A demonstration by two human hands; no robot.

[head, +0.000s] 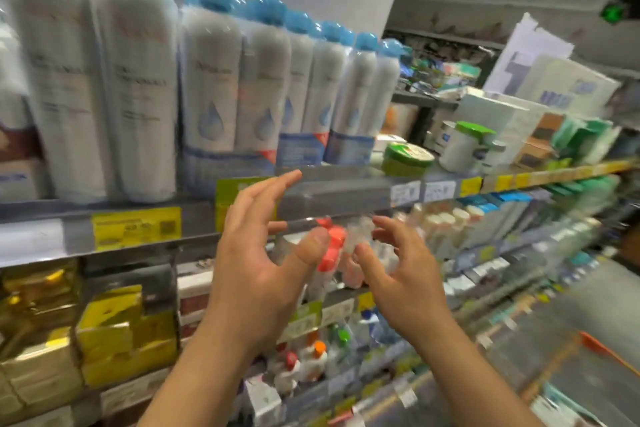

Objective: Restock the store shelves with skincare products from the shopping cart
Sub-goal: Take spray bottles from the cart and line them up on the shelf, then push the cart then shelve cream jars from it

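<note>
Head view, blurry. Left hand [256, 253] is raised in front of the grey metal shelf edge [332, 191], fingers [277, 191] straight and spread, thumb out, holding nothing. Right hand [405, 263] is just beside it, fingers loosely curled and spread, also holding nothing that shows. Between and behind the two hands, on the middle shelf, stands a cluster of small clear bottles with coral-red caps [330, 246]; whether either hand touches them cannot be told.

The top shelf holds tall white spray cans with blue caps [239, 80], shrink-wrapped in packs, and larger white bottles [104, 87] to their left. Further right on that shelf sit a round green-lidded jar [408, 154] and a white tub with green lid [464, 146], tilted. Yellow price tags [136, 227] are on the shelf edge. Gold and yellow boxes [114, 333] are stacked lower left. The bottom shelf holds small bottles with orange and green caps [322, 354]. Shopping cart not identifiable.
</note>
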